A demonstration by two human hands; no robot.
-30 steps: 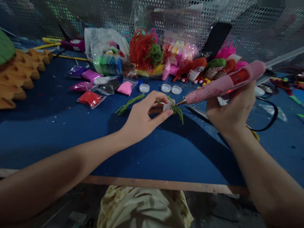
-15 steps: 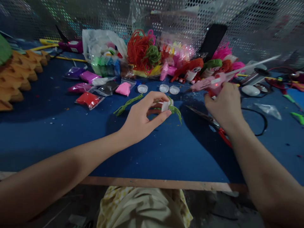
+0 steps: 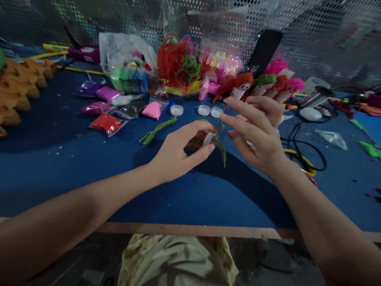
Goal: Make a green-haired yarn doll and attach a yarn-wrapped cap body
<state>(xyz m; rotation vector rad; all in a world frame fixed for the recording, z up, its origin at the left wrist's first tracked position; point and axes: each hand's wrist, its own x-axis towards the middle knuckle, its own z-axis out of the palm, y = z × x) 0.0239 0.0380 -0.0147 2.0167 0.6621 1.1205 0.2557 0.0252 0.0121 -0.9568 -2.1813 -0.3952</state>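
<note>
My left hand (image 3: 181, 149) is closed in a pinch over the blue tabletop, thumb and fingers around a small white piece (image 3: 209, 138). Strands of green yarn (image 3: 221, 151) hang from the white piece's right side. Just to the right, my right hand (image 3: 257, 133) is open, fingers spread towards the yarn and nothing in its grasp. Behind those fingers a bit of pink shows, mostly covered. A separate bundle of green yarn (image 3: 157, 130) lies left of my left hand.
White round lids (image 3: 176, 110) and bags of coloured clay (image 3: 107, 124) lie beyond my hands. Yarn-haired dolls (image 3: 238, 88) and a yarn heap (image 3: 172, 59) line the back. Black cable (image 3: 317, 147) and a yellow-and-red handle (image 3: 309, 169) lie right. An orange egg tray (image 3: 22, 85) stands left.
My right hand has let go of the pink glue gun and moved left to the yarn, its fingers now spread. The left hand keeps its hold, and the green strands hang lower.
</note>
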